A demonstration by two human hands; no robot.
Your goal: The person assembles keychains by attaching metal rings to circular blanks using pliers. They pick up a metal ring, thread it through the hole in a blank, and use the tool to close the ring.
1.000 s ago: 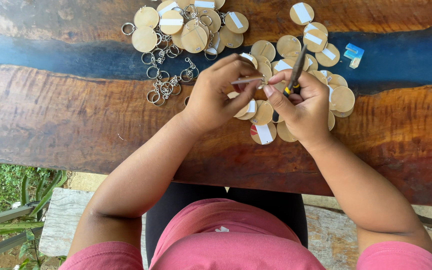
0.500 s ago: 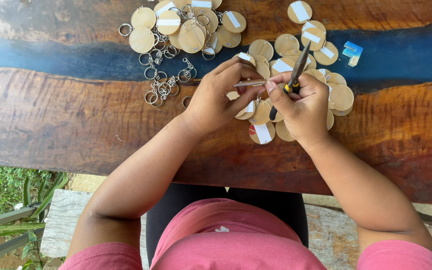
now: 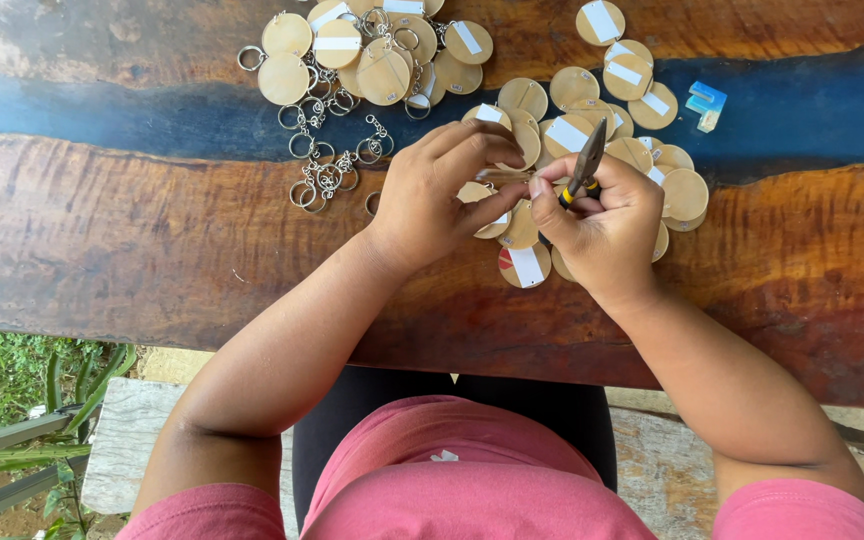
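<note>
**Pliers and wooden disc held over the worktop**

Head view: A wooden worktop [image 3: 132, 240] with a dark blue band running along its far part is seen from above. Grass and plants [image 3: 12, 390] are visible beyond its near left corner, and a weathered bench plank [image 3: 132, 440] lies below the near edge. A cluster of round wooden discs with white labels [image 3: 372, 50] and loose metal key rings [image 3: 322, 170] is spread toward the far edge, left of centre. A second pile of discs [image 3: 642, 90] lies right of centre, and a small light blue piece [image 3: 705, 103] rests on the blue band near the far right.

The left hand [image 3: 432, 195] is closed in a pinching grip on a wooden disc [image 3: 480, 196], held above the middle of the worktop. The right hand [image 3: 602, 215] is wrapped tight around small pliers [image 3: 585, 162], whose tip points toward the far edge. The two hands are touching at the fingertips.
</note>
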